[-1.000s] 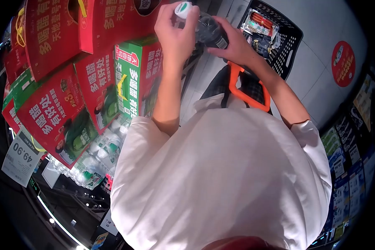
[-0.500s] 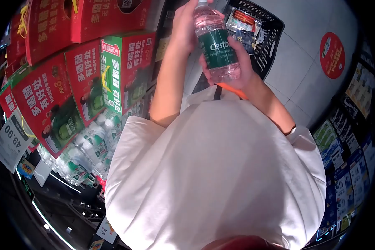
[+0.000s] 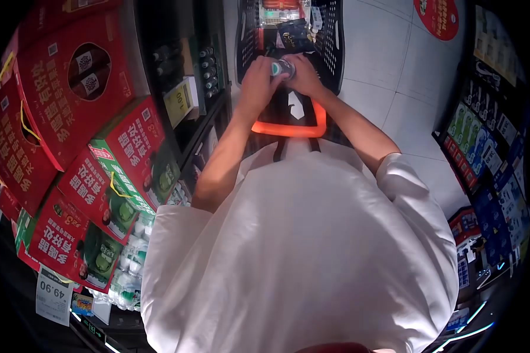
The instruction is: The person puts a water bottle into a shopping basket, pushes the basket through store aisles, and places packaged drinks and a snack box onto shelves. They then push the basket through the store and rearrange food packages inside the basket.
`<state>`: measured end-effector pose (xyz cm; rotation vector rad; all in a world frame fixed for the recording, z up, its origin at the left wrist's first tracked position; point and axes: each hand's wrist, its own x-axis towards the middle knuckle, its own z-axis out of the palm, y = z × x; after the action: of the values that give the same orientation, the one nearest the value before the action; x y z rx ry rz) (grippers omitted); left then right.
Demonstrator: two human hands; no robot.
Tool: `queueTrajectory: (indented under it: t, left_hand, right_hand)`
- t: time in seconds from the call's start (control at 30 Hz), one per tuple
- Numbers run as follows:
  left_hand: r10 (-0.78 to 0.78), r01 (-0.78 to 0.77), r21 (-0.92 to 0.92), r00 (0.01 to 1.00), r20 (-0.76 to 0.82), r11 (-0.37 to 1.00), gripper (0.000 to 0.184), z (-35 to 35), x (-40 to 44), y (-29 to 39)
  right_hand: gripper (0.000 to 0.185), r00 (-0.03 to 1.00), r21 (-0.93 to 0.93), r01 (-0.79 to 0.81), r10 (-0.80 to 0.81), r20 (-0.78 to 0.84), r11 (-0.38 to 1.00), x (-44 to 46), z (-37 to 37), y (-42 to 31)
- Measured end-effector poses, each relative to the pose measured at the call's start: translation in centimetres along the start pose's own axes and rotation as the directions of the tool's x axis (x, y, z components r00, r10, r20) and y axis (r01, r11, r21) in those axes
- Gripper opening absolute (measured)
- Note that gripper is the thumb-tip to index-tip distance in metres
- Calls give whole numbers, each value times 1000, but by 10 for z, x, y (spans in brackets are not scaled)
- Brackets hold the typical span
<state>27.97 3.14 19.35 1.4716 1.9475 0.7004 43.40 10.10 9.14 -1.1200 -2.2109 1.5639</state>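
Both my hands are wrapped around a clear water bottle [image 3: 286, 69], whose capped end points up toward me. My left hand [image 3: 257, 83] grips it from the left, close to the cap. On the other side, my right hand [image 3: 305, 75] closes on the bottle. Most of the bottle and its label are hidden by my fingers and the viewing angle. Beneath and beyond the hands is a black shopping basket [image 3: 332, 44] with perforated sides. An orange handle [image 3: 288, 130] lies between my forearms, nearer to my body.
In the basket are a dark pouch [image 3: 294, 35] and packaged food [image 3: 280, 14]. Red gift boxes [image 3: 70, 235] are stacked at my left, beside dark shelving [image 3: 188, 138] with bottles. Shelves of packaged goods [image 3: 480, 138] stand at right, across grey floor tiles [image 3: 371, 65].
The bottle has gone from lying sideways, label showing, to pointing its cap toward me, lower over the basket. Both hands moved with it. The view has shifted, bringing the orange handle into sight.
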Motion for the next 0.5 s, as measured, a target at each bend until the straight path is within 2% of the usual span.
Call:
queueTrajectory:
  t: [0.13, 0.23, 0.27, 0.3, 0.33, 0.37, 0.4, 0.43, 0.5]
  left_hand:
    - [-112, 113, -4, 987, 112, 994, 32, 54, 7, -45]
    - [-133, 137, -33, 988, 84, 990, 34, 104, 37, -102]
    - [-156, 158, -35, 985, 72, 987, 34, 120, 46, -124]
    - [-180, 183, -42, 981, 69, 982, 34, 137, 54, -142]
    - [-228, 231, -42, 971, 68, 972, 34, 153, 60, -162]
    - [-262, 265, -39, 963, 66, 963, 34, 172, 69, -184]
    - [-318, 319, 5, 945, 81, 948, 35, 202, 79, -221]
    - [-329, 330, 6, 941, 74, 944, 35, 216, 81, -236]
    - [-345, 345, 1, 938, 33, 938, 35, 242, 94, -266]
  right_hand:
    - [60, 995, -254, -93, 82, -53, 963, 13, 22, 45]
    - [53, 944, -14, -327, 326, -54, 945, 46, 63, 98]
    - [46, 952, 61, -302, 305, -40, 951, 54, 74, 120]
    - [45, 875, 297, -468, 483, 25, 832, 63, 79, 137]
    - [43, 770, 512, -592, 625, 131, 622, 76, 90, 150]
    - [42, 654, 677, -648, 711, 260, 349, 93, 101, 164]
    - [41, 595, 684, -683, 738, 319, 255, 117, 123, 204]
    - [42, 571, 702, -678, 757, 317, 217, 127, 128, 212]
    - [42, 579, 707, -669, 758, 301, 230, 143, 144, 239]
